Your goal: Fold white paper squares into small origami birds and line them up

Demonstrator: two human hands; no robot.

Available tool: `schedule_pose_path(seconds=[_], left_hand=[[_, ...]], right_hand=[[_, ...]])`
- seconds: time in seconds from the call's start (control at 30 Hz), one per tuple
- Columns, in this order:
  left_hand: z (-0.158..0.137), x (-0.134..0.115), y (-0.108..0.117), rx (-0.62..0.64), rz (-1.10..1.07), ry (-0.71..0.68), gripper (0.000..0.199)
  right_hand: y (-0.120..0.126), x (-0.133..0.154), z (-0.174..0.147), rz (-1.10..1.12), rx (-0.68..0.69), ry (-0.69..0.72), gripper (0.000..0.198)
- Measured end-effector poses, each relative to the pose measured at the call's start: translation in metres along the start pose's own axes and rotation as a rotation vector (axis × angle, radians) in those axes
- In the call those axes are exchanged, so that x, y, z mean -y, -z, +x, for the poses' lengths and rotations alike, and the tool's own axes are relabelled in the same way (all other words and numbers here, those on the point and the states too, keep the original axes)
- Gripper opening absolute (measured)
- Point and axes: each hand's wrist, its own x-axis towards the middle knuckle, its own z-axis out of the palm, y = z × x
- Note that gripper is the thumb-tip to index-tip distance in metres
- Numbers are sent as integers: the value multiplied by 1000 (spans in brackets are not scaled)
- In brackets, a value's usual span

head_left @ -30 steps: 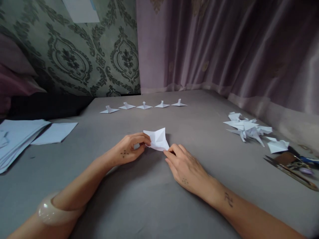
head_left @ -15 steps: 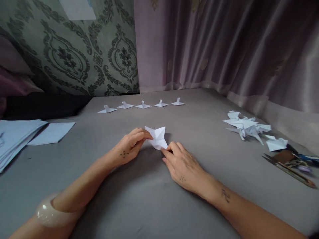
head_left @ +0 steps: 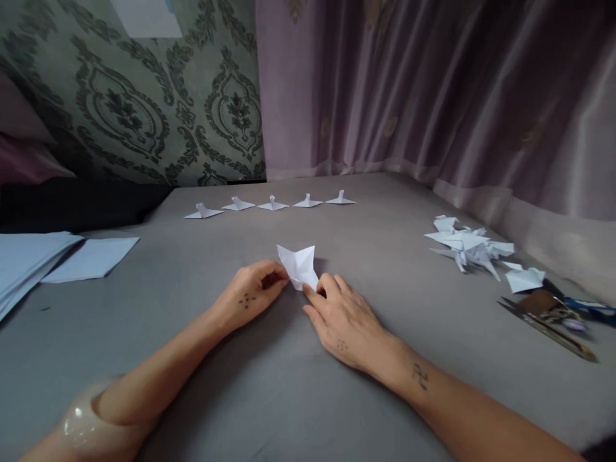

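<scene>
A small piece of folded white paper (head_left: 299, 262) with creases and pointed upper corners stands in the middle of the grey surface. My left hand (head_left: 257, 285) is closed in a pinch at its lower left edge, thumb and fingertips together. On the other side, my right hand (head_left: 342, 316) grips the lower right part, with a fingertip pressed on the bottom fold. The lower right corner is hidden behind the right fingers.
Several folded paper figures (head_left: 272, 204) stand in a row at the back. To the right lie a heap of folded paper (head_left: 469, 244), another folded piece (head_left: 524, 278) and a pointed metal tool (head_left: 548, 328). White paper sheets (head_left: 33, 260) are stacked at left.
My left fingers have drawn back from the paper's upper left face down to its lower left edge. My right hand keeps its grip, its fingertip now further left along the bottom fold.
</scene>
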Motion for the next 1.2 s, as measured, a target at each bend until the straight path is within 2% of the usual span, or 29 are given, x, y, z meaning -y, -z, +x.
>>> schedule_pose_path(seconds=[0.13,0.33,0.63,0.83,1.03,1.2], left_hand=[[1,-3,-3,24,44,-77,15],[-1,1,-10,54,52,-284,21],[-4,3,-10,117,281,-470,29],[-5,1,-9,147,370,-521,31],[-5,4,-12,201,357,-587,33],[-4,2,-12,263,403,-579,37]], right_hand=[[-1,1,3,-5,-4,-2,30],[1,-2,0,67,20,-18,25],[13,-23,-5,325,98,46,26],[20,-34,-4,471,155,29,31],[29,-39,-2,526,185,-33,32],[31,-42,-2,574,182,-75,29]])
